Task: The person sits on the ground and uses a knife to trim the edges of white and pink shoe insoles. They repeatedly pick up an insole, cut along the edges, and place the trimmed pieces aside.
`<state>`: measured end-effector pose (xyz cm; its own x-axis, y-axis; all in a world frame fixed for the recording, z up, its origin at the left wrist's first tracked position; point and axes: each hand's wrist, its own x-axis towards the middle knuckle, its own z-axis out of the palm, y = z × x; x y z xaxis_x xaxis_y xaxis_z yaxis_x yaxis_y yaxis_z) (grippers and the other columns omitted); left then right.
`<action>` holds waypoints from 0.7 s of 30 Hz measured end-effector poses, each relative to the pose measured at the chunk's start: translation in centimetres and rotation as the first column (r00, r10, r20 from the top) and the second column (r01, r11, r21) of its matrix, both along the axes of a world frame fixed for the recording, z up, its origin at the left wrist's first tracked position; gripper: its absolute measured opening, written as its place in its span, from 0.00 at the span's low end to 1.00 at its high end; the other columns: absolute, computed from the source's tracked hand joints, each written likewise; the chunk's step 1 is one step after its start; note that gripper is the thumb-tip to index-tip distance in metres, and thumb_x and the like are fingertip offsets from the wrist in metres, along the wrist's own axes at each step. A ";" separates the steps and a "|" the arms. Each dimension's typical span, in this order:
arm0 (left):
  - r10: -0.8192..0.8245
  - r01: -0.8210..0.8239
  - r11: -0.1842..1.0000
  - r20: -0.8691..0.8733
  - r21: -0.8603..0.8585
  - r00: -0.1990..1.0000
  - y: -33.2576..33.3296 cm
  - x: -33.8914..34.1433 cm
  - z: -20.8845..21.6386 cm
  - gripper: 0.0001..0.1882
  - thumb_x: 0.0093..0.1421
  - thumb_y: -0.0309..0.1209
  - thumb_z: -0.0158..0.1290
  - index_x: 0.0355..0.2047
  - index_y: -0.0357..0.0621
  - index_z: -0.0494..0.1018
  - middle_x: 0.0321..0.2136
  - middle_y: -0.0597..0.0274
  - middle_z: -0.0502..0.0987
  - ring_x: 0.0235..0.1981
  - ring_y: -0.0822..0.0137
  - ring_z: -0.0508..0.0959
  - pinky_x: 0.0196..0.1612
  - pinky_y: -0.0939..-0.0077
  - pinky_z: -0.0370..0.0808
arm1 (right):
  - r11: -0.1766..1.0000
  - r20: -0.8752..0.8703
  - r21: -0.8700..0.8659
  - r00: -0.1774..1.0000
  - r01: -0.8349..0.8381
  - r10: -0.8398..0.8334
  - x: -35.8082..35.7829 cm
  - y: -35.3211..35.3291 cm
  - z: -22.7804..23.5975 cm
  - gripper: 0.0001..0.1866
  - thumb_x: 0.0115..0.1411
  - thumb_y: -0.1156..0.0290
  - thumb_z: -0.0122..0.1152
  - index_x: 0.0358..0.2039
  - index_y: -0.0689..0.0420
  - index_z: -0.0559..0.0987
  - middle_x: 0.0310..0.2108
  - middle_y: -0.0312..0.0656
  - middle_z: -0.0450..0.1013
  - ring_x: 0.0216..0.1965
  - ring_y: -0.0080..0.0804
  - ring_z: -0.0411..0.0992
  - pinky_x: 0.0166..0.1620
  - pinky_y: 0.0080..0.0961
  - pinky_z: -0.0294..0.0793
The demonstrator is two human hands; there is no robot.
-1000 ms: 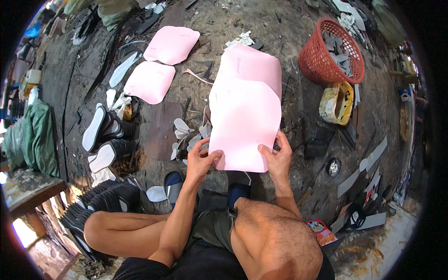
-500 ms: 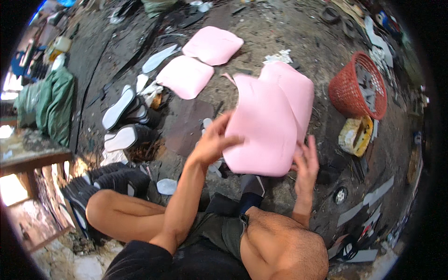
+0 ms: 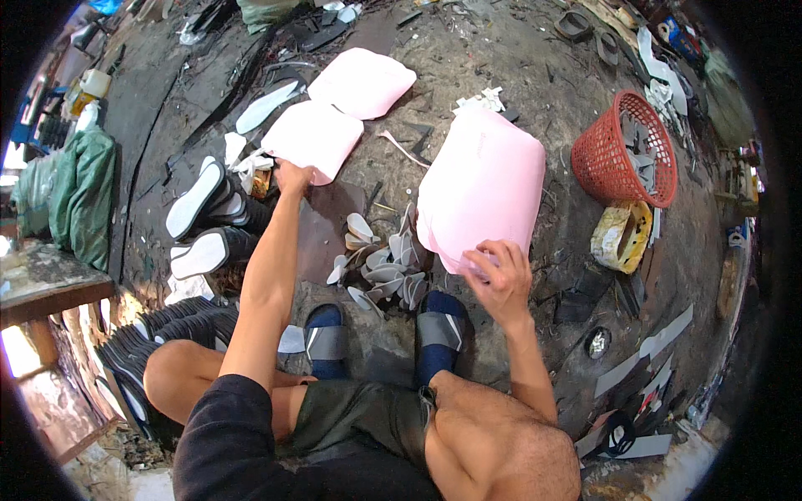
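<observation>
Sheet (image 3: 484, 184) edge between right fingers (image 3: 489, 260)

Bare forearms, both ending in an ungloved hand: left hand (image 3: 292, 177), right hand (image 3: 499, 280), no rings or watch visible. Black short sleeve (image 3: 230, 434) over the left shoulder. Dark olive shorts (image 3: 359, 417), knees bare. Navy slide sandals (image 3: 327, 338) with a grey strap across each foot.

Bare floor (image 3: 334, 225) between the hands; sole offcuts (image 3: 380, 267) crowd its right.
</observation>
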<state>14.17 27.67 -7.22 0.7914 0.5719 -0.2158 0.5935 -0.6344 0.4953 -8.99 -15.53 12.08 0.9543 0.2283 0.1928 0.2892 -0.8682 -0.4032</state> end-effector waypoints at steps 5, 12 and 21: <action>-0.250 0.209 0.968 0.429 0.141 0.868 -7.6 -5.6 5.9 0.29 0.54 0.36 0.63 0.51 0.29 0.74 0.44 0.38 0.78 0.47 0.43 0.77 0.53 0.56 0.72 | 0.969 0.168 -0.211 0.972 -0.129 0.166 1.6 -2.2 -0.3 0.18 0.51 0.65 0.69 0.45 0.50 0.82 0.43 0.34 0.74 0.42 0.36 0.73 0.40 0.33 0.75; -0.645 0.656 0.754 0.230 0.036 0.729 -12.3 -15.0 8.6 0.27 0.50 0.28 0.58 0.54 0.50 0.77 0.57 0.52 0.74 0.62 0.46 0.67 0.65 0.55 0.64 | 1.000 0.210 -0.017 0.977 0.023 -0.019 6.3 -0.1 1.1 0.16 0.60 0.69 0.62 0.49 0.54 0.79 0.40 0.39 0.78 0.36 0.38 0.77 0.37 0.34 0.77; -0.824 0.822 0.567 0.048 0.050 0.565 -15.5 -15.1 10.1 0.36 0.46 0.33 0.64 0.58 0.41 0.72 0.63 0.38 0.65 0.68 0.42 0.58 0.67 0.39 0.54 | 0.933 0.154 0.337 0.970 0.128 -0.189 5.9 3.8 0.9 0.12 0.57 0.73 0.66 0.42 0.55 0.83 0.39 0.42 0.80 0.41 0.40 0.78 0.44 0.34 0.77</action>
<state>-0.91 12.18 2.85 0.9320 -0.3304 -0.1488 -0.2205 -0.8429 0.4907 -3.07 -11.77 12.98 0.9149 -0.0262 0.4028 0.2528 -0.7407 -0.6225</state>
